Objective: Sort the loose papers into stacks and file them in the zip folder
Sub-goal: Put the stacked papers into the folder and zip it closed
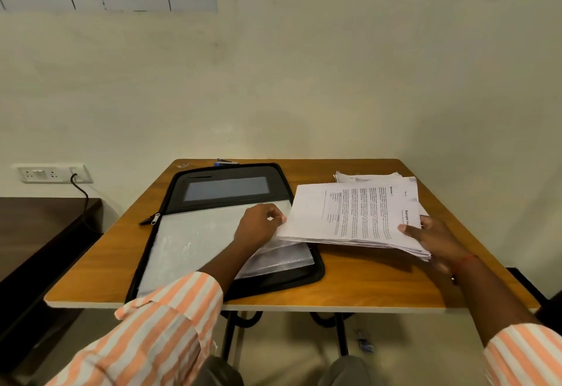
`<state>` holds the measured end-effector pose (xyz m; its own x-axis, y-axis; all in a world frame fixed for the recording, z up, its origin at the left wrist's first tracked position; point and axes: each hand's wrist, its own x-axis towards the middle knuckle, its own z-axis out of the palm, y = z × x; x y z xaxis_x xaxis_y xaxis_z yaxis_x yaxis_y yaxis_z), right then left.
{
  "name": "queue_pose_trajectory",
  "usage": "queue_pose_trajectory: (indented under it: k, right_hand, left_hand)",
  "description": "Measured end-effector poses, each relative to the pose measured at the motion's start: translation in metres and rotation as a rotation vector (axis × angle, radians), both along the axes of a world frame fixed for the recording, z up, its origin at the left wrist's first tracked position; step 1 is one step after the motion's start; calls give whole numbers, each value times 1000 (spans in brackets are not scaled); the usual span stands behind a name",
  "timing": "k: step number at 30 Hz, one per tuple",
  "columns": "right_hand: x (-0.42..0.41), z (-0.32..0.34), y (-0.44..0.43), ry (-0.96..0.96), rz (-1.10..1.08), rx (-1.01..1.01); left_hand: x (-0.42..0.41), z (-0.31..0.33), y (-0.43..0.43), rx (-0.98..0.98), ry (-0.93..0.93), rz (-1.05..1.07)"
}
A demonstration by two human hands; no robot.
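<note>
**Two hands grip the stack of papers (349, 215)**

Fingers of the left hand (258, 224) curl around the left edge of the stack and pinch it. The right hand (435, 239) grips the near right corner, with the thumb on top and the fingers under. Both arms wear sleeves (158, 318) with orange and white stripes.

Printed words and a small chart cover the top sheet. The left part of the stack hangs over the right side of the zip folder (317, 273). The rest is above the wooden table (365, 282). I cannot tell if the stack touches the table.

The zip folder is black and lies open flat on the left half of the table. Its near half holds shiny clear pockets (188, 242). Its far half is dark with a grey window. The zip pull (155, 218) sticks out on the folder's left side.

Behind the stack, near the far edge of the table, lies another pile of papers (365, 177). A small blue and black thing (226, 161) sits at the far edge, just past the folder. It is too small to tell what it is.

On the wall to the left is a white socket plate (51, 172) with a black cord (81, 192) plugged in.
</note>
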<state>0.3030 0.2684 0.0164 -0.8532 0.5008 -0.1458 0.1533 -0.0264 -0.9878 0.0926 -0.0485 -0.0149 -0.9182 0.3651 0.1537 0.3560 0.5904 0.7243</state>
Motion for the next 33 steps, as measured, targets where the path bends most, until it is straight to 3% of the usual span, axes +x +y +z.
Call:
queue_pose_trajectory:
  k: [9,14,20,29,33]
  right_hand:
    - [2,-3,-6,-5,46,18]
    - [2,-8,-12,22,41,-64]
    - [4,-9,-18,68,37,-99]
    - [-5,-6,-12,66,65,-293]
    - [-12,-10,-1,43,80,-415]
  left_hand:
    - [-11,11,25,-317,-26,96]
    - [-16,16,42,-371,-52,109]
    - [-25,14,55,-250,-128,163]
    - [-38,1,53,222,-231,290]
    - [-44,9,52,263,-234,315]
